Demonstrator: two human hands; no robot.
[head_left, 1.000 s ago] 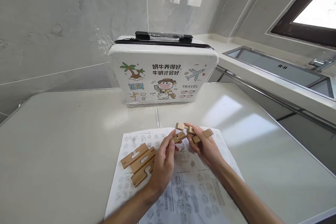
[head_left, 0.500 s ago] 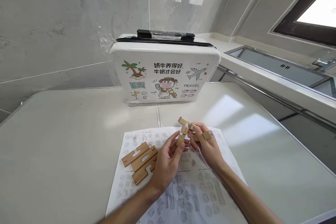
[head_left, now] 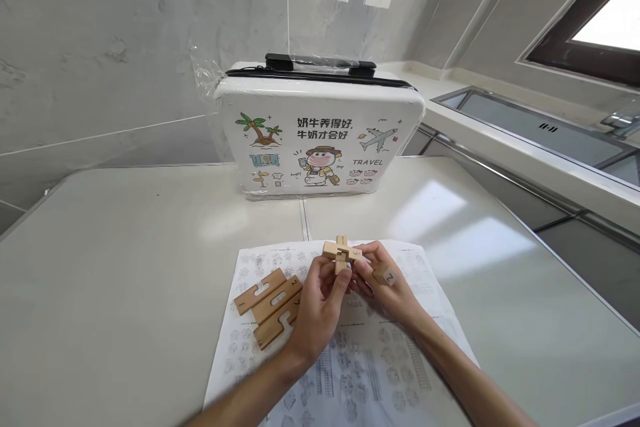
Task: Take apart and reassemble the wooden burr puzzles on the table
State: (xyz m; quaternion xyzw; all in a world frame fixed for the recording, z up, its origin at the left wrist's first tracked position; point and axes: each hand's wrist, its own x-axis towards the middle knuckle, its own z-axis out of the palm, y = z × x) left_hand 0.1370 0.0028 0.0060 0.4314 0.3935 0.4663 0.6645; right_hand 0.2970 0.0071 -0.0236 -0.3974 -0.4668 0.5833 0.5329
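Two small notched wooden puzzle pieces cross each other above the printed sheet. My left hand (head_left: 320,300) pinches the upright wooden puzzle piece (head_left: 341,241) near its lower end. Fingers of my right hand (head_left: 385,283) close on the crosswise wooden puzzle piece (head_left: 330,250), whose right end bears a 3. A further wooden block marked 2 (head_left: 385,274) is tucked in the same right hand, its end sticking out. Left of my left hand lie three flat slotted wooden pieces, marked 1 (head_left: 245,298), 2 (head_left: 267,307) and apparently 3 (head_left: 267,332); the last is partly hidden by my hand.
A large paper sheet with printed diagrams (head_left: 373,333) lies under my hands on the white table (head_left: 125,280). Behind it stands a white cartoon case (head_left: 280,97) in clear plastic. To the right runs a counter with a sink (head_left: 525,123).
The two notched pieces have come together into a cross, the left one now more upright. The block marked 2 has turned and shifted slightly within my right hand.
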